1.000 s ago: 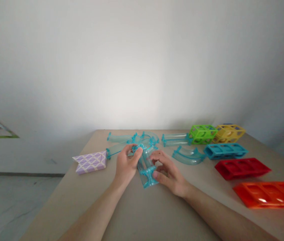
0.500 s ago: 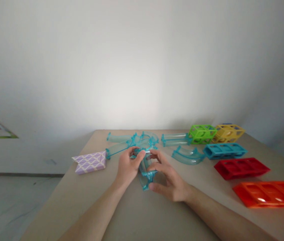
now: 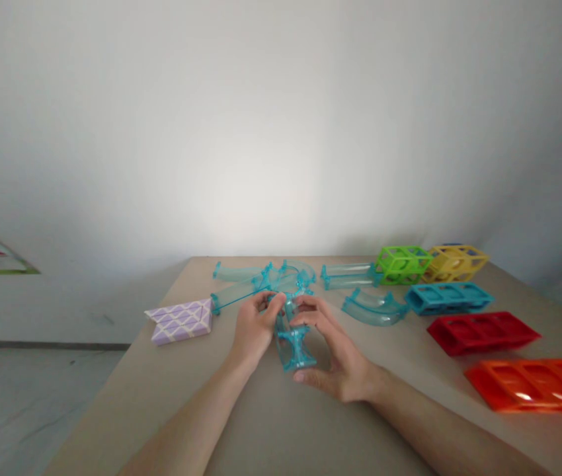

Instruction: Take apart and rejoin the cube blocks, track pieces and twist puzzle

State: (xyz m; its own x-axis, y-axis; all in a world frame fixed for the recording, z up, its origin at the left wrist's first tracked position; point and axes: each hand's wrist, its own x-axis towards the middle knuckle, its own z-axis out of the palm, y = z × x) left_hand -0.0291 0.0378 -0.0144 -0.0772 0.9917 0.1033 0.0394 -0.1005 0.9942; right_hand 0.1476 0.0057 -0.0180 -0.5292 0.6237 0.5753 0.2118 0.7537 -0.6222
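Between my hands, just above the table's middle, are clear blue plastic track pieces (image 3: pixel 295 345); they seem to be two channels placed back to back, with their near ends facing me. My left hand (image 3: pixel 257 327) is closed, pinching the far left end between thumb and fingers. From the right, my right hand (image 3: pixel 336 350) curls around the pieces, its fingers along the upper side and its thumb close to the lower near corner. Part of the far end is hidden by the fingers.
Behind my hands lie several more clear blue tracks, including a curved track (image 3: pixel 376 308) and a straight track (image 3: pixel 350 275). A purple patterned packet (image 3: pixel 182 321) is at left. On the right are green (image 3: pixel 402 264), yellow (image 3: pixel 455 263), blue (image 3: pixel 448 297), red (image 3: pixel 483 332) and orange (image 3: pixel 533 385) frame blocks.
The near end of the held pieces has tilted upward and now faces me more squarely. My right fingers have shifted slightly on them, while my left hand has hardly moved.
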